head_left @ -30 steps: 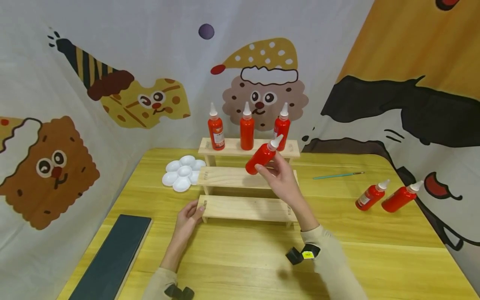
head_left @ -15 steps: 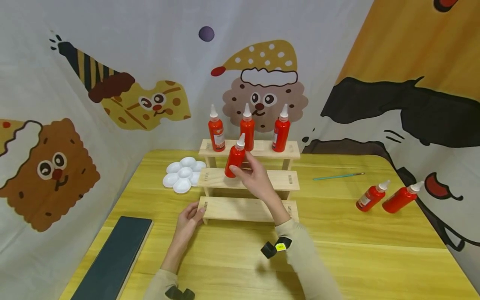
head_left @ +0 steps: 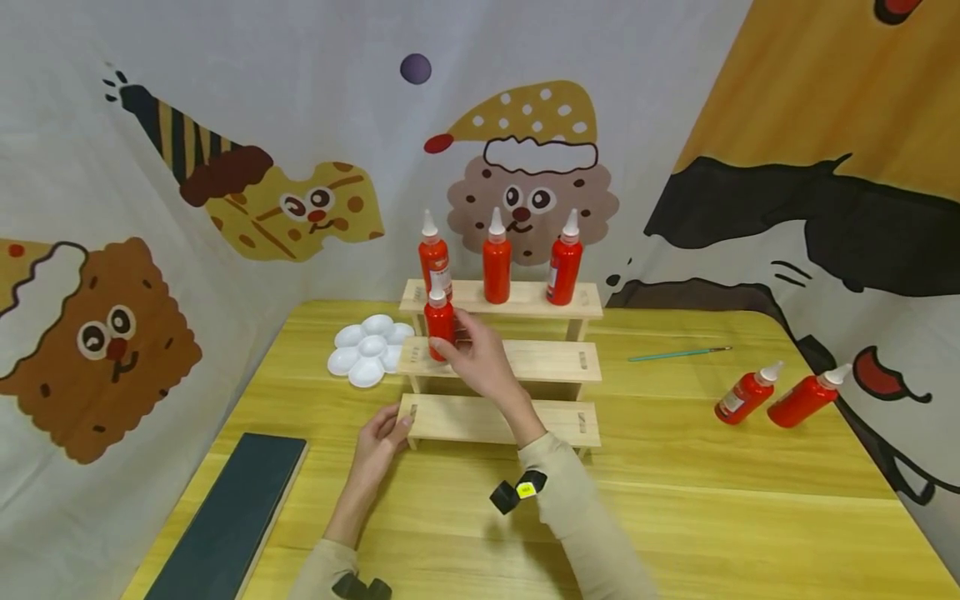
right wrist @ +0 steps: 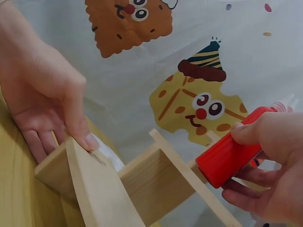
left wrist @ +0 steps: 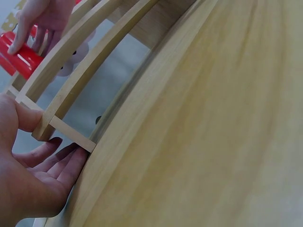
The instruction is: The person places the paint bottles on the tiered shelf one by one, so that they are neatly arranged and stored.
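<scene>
A three-step wooden rack (head_left: 540,360) stands on the table. My left hand (head_left: 377,446) grips the left end of its lowest step, thumb on top and fingers at the side, as the left wrist view shows. In my right hand (head_left: 486,360) is a red paint bottle (head_left: 439,327) with a white nozzle cap, pinched between thumb and fingers. It is nearly upright at the left end of the middle step; whether its base touches the wood I cannot tell. Along the top step stand three more red paint bottles (head_left: 497,271), the left one partly hidden behind the held bottle.
Two red bottles (head_left: 744,396) lean or lie at the table's right. A thin teal paintbrush (head_left: 678,354) lies behind them. Left of the rack is a white flower-shaped palette (head_left: 365,360). A dark flat board (head_left: 232,508) lies at the front left. Printed cloth hangs behind the table.
My right hand has carried the bottle leftward along the middle step, from its right part to its left end, and the bottle has gone from tilted to nearly upright. My left hand stays put.
</scene>
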